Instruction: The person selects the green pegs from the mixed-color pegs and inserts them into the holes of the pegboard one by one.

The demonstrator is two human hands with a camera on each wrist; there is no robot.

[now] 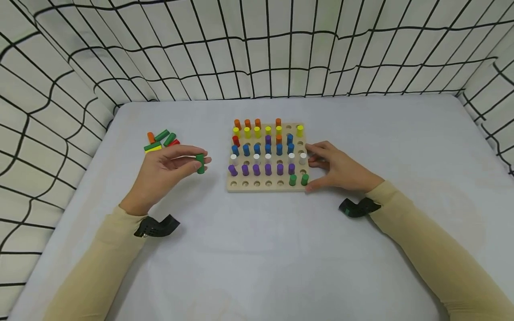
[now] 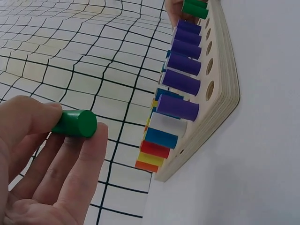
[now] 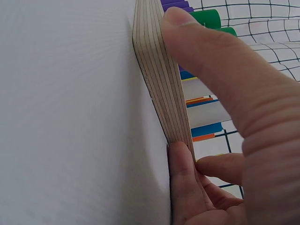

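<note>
My left hand (image 1: 160, 174) pinches a green peg (image 1: 200, 164) between thumb and fingers, in the air left of the board. The left wrist view shows the round end of this peg (image 2: 87, 123) facing outward. A wooden pegboard (image 1: 263, 189) lies flat on the table, bearing rows of orange, yellow, red, blue, white and purple pegs. Two green pegs (image 1: 299, 180) stand at the right end of its front row, beside bare holes. My right hand (image 1: 341, 167) grips the board's right edge, thumb at the near corner, as the right wrist view shows the layered wooden edge (image 3: 164, 79).
Behind my left hand lies a small pile of loose green, orange, yellow and red pegs (image 1: 162, 134). A white cloth (image 1: 257, 249) covers the table. White walls with a black grid (image 1: 269, 53) rise along the back and sides.
</note>
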